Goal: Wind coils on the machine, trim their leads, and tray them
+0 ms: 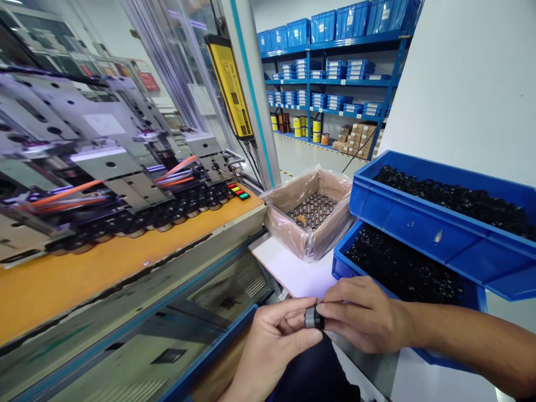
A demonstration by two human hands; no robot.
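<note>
My left hand (272,340) and my right hand (364,315) meet low in the middle of the view. Both pinch a small black ring-shaped part with a metal core (313,318) between their fingertips. They hover just in front of the lower blue bin (341,268), which is full of black ring parts. A second blue bin (419,220) of the same black parts is stacked above it to the right. A plastic-lined cardboard box (293,229) of small metal cores sits behind, on a white table (293,271).
To the left stands a machine with an orange deck (125,257), a row of black parts on fixtures (167,215), orange cables and a small button panel (238,191). A yellow light-curtain post (230,84) rises behind. Blue shelving with bins (335,84) fills the far background.
</note>
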